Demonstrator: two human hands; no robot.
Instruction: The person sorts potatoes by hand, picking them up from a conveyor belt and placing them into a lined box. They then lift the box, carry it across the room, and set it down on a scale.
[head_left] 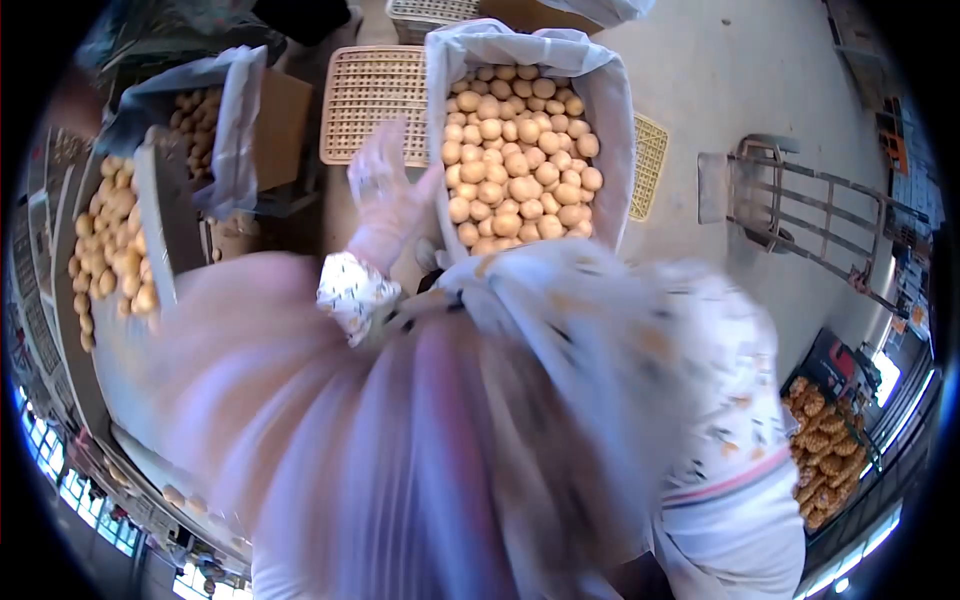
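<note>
My left hand, blurred and apparently gloved, is stretched out beside the left edge of a lined bin full of round potatoes. Its fingers are apart, with the thumb toward the bin's liner, and nothing shows in them. Just beyond the fingers lies a cream plastic grate. A patterned sleeve covers the left wrist. Blurred cloth fills the lower middle and hides the bin's near end. The right sleeve shows at the lower right, but my right hand is not visible.
On the left, potatoes lie on a metal-sided table, near a lined cardboard box holding more. A metal hand truck stands at the right. Below it is a pile of filled mesh sacks. Another grate is behind the bin's right side.
</note>
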